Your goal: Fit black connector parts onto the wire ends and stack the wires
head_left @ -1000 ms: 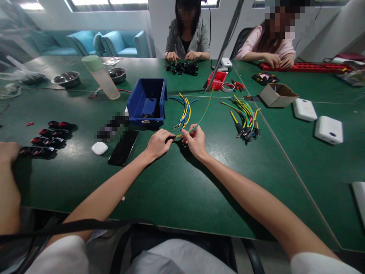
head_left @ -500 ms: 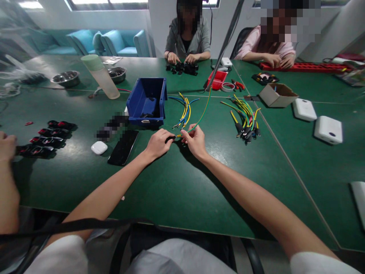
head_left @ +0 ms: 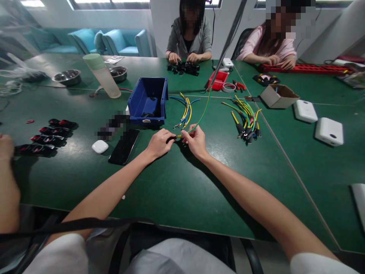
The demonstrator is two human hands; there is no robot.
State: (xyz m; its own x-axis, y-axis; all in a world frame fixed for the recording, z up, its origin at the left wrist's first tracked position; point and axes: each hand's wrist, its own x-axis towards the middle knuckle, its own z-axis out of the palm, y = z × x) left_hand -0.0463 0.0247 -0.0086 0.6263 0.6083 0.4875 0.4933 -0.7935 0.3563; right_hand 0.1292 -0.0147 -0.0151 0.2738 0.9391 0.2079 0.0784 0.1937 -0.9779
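My left hand (head_left: 159, 144) pinches a short black sleeve (head_left: 171, 139) at the end of a green-and-yellow wire. Close beside it, my right hand (head_left: 196, 141) is closed on the green-and-yellow wire (head_left: 205, 110), whose free length curves up and away. Just beyond my hands lies a small bunch of yellow and blue wires (head_left: 187, 110) with metal lugs at their near ends. To the right is a larger bundle of wires (head_left: 247, 118), with black sleeves and lugs at the near ends. My fingers partly hide the joint between sleeve and wire.
A blue bin (head_left: 148, 102) with black pieces stands left of the wires, near a phone (head_left: 124, 147) and a tilted bottle (head_left: 102, 76). A slanted pole (head_left: 226, 45) rises beyond my hands. Two people work across the table; another person's arm (head_left: 7, 182) is at left.
The view has shifted very slightly. Both my hands keep their hold on the sleeve and wire, with hardly any movement.
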